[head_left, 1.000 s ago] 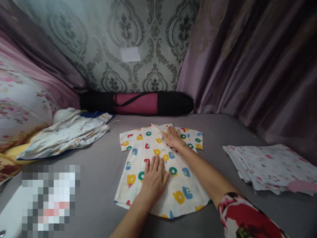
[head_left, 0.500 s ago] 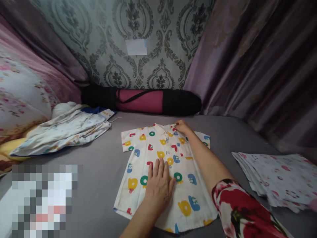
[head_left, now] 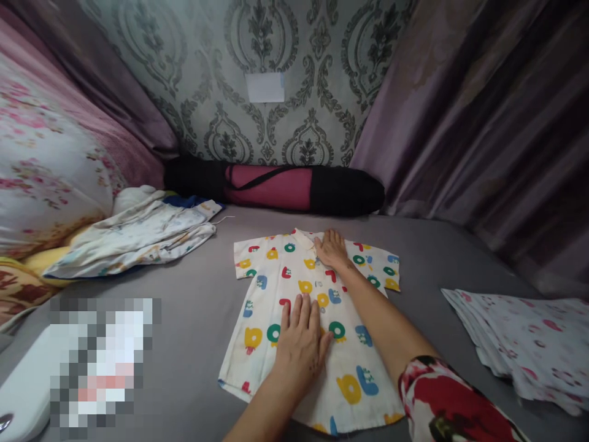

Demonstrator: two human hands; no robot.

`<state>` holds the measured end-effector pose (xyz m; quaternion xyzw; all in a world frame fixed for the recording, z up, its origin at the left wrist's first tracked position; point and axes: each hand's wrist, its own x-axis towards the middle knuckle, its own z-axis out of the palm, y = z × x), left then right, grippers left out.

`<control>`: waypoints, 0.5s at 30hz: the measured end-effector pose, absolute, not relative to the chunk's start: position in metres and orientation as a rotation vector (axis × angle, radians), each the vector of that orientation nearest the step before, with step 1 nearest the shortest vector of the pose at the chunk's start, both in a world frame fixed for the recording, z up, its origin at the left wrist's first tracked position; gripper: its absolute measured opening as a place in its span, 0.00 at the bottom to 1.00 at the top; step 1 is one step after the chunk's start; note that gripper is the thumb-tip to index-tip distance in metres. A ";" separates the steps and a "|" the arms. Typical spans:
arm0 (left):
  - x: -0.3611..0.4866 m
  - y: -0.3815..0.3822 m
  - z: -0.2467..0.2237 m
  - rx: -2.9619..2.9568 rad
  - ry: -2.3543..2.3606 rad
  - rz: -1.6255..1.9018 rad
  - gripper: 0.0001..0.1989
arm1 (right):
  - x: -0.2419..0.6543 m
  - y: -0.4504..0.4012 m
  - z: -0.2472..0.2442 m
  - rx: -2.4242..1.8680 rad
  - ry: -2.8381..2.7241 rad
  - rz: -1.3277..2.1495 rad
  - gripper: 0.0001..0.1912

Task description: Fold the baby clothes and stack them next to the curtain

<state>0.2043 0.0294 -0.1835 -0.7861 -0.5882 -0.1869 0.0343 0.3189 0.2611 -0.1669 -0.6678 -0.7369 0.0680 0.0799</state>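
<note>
A small white short-sleeved shirt (head_left: 262, 313) with coloured letter shapes lies spread out, front side up, on a grey sheet. Its collar (head_left: 305, 240) points away from me. My left hand (head_left: 301, 341) rests flat on the middle of the shirt front, fingers stretched out. Up by the collar, my right hand (head_left: 332, 250) lies palm down on the shirt's right shoulder with its fingers extended. Neither hand grips anything. The right forearm crosses over part of the shirt's side.
A crumpled printed garment (head_left: 142, 236) lies at the left beside a floral pillow (head_left: 50, 159). Folded patterned cloths (head_left: 524, 344) are stacked at the right. A long black and maroon bag (head_left: 271, 187) lies along the wall. A white object (head_left: 27, 380), partly blurred out, is at the lower left.
My right hand has let go of the collar's edge and now lies flat on the shirt near the shoulder. The left hand stays in place on the shirt. The view has shifted slightly left.
</note>
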 end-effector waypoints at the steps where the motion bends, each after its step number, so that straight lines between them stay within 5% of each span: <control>1: 0.205 0.029 -0.182 -2.422 -1.818 -0.566 0.28 | 0.319 0.261 -0.165 -2.006 -2.204 0.218 0.36; 10: 0.205 0.029 -0.183 -2.436 -1.839 -0.535 0.30 | 0.290 0.241 -0.150 -1.360 -2.630 0.146 0.32; 15: 0.208 0.028 -0.188 -2.393 -1.823 -0.529 0.30 | 0.283 0.249 -0.153 -1.515 -2.709 0.297 0.34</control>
